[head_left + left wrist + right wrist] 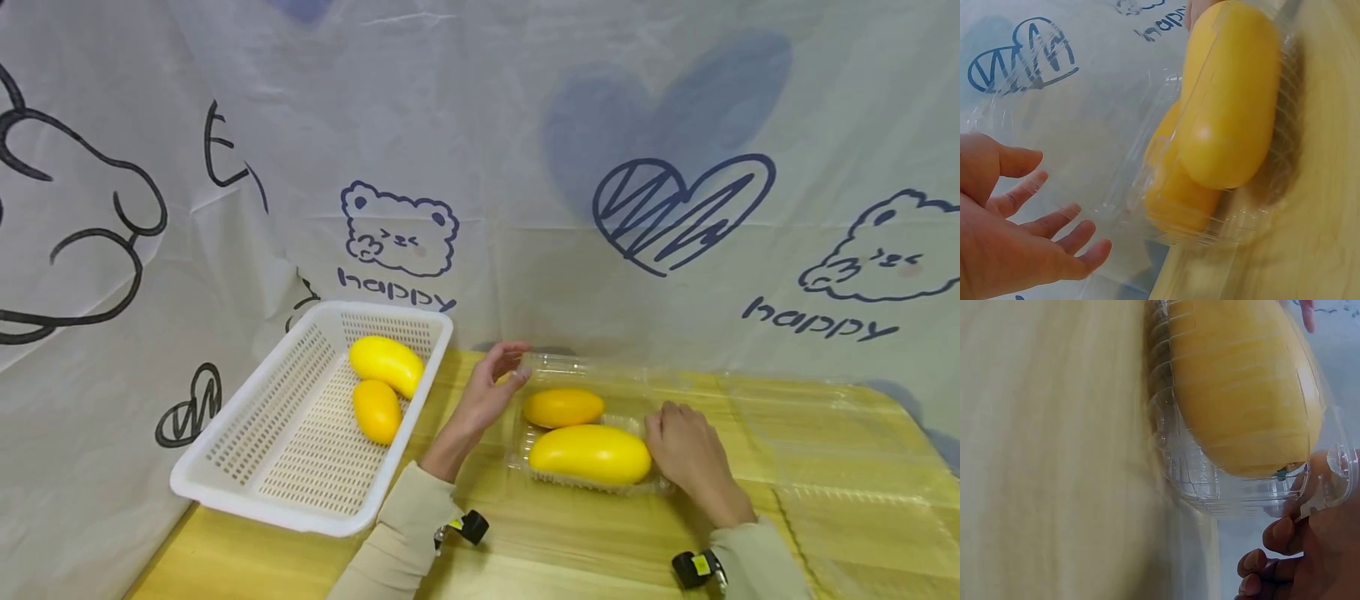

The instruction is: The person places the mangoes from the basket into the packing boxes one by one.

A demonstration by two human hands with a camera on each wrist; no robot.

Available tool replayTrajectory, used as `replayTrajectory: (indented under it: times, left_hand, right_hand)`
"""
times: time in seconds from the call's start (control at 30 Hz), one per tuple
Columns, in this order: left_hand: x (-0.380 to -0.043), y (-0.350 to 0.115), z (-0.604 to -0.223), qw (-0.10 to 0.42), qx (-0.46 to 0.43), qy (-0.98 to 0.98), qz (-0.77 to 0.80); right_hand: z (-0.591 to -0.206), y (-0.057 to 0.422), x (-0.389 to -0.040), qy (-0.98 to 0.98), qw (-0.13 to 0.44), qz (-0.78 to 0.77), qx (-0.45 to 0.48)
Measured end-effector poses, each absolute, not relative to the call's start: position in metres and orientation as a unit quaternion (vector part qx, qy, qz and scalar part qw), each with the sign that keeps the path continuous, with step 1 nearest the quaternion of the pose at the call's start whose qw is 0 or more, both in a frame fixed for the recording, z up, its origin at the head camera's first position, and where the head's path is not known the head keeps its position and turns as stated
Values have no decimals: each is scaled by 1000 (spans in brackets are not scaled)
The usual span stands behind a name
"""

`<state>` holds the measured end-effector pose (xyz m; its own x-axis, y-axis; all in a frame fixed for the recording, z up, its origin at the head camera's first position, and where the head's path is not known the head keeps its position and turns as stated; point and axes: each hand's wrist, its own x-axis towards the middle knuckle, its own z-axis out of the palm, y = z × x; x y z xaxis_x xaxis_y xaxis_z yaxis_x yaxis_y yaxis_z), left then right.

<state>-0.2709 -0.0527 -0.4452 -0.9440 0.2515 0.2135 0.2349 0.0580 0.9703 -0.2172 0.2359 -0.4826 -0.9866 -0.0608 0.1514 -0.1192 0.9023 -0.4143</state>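
A clear plastic clamshell box [521, 454] stands on the table with two mangoes inside. The larger yellow mango [590, 455] lies in front, and a smaller orange-yellow mango [564, 407] lies behind it. At the box's right end my right hand [692, 450] has its fingers curled, pinching the rim corner [1338, 465] between thumb and forefinger. My left hand [487, 387] is at the back left of the box, beside its raised clear lid [555, 363]. Its fingers [1054, 222] are spread and loosely bent, holding nothing.
On the left stands a white perforated basket [311, 521] with two more mangoes [386, 364] along its right side. Further clear plastic boxes [862, 500] lie on the table at the right. A printed cloth [495, 150] hangs right behind the table.
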Motion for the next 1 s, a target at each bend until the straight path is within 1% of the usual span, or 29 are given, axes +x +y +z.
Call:
replayTrajectory:
  times: [0.07,0.17,0.23,0.3,0.5,0.6,0.73,0.87,1.0]
  left_hand:
    - [-271,-53,-445,6,176,728,663]
    - [-270,-54,-445,3,189,729,658]
    - [-269,-55,-445,6,188,732,654]
    - [-268,-56,-446,8,185,736,651]
    - [-265,-58,-449,7,189,766,614]
    - [-263,-59,-451,10,201,780,593]
    - [-262,-64,-455,36,227,777,586]
    - [-260,-68,-456,80,262,774,571]
    - [-259,-68,-456,104,275,780,552]
  right_hand:
    - [-483,237,-220,-973,69,216,48]
    - [-482,238,-225,-971,86,215,61]
    - [-482,238,-228,-968,100,218,70]
    - [-481,238,-231,-965,101,233,73]
    - [-479,238,-238,-953,40,296,42]
    - [-480,240,-240,-946,27,322,35]
    - [-482,242,-243,-938,38,342,49]
    - [-485,243,-245,-936,55,341,63]
    - [-485,244,-242,-928,46,367,51]
